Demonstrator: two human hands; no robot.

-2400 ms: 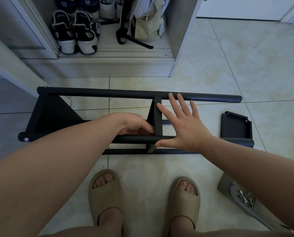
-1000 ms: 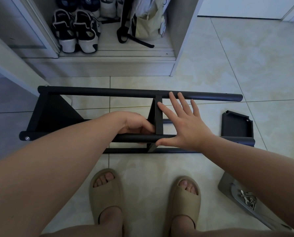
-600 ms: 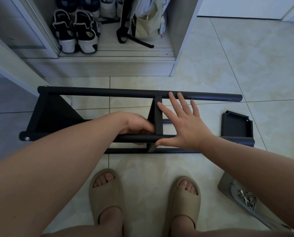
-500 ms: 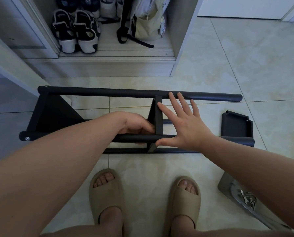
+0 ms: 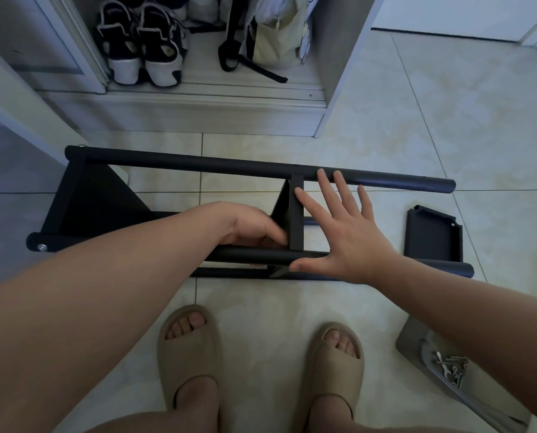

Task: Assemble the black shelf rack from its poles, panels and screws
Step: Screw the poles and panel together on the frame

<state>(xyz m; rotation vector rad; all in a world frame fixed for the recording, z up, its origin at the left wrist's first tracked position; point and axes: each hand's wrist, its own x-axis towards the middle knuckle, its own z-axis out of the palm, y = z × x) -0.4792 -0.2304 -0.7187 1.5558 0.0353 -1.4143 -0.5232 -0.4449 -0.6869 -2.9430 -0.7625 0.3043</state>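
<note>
Half-built black metal shelf rack (image 5: pixel 179 164) lies on its side under both hands, long axis left to right. Left hand (image 5: pixel 254 228) grips its near pole (image 5: pixel 261 254); right hand (image 5: pixel 343 235) is flat, fingers spread, beside the middle panel (image 5: pixel 296 220). Loose black panel (image 5: pixel 432 234) sits right of it.

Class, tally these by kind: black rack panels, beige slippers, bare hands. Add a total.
black panels: 3 (end panel, middle panel, loose panel)
beige slippers: 2
hands: 2 (left hand gripping near pole, right hand)
Total: 7
</note>
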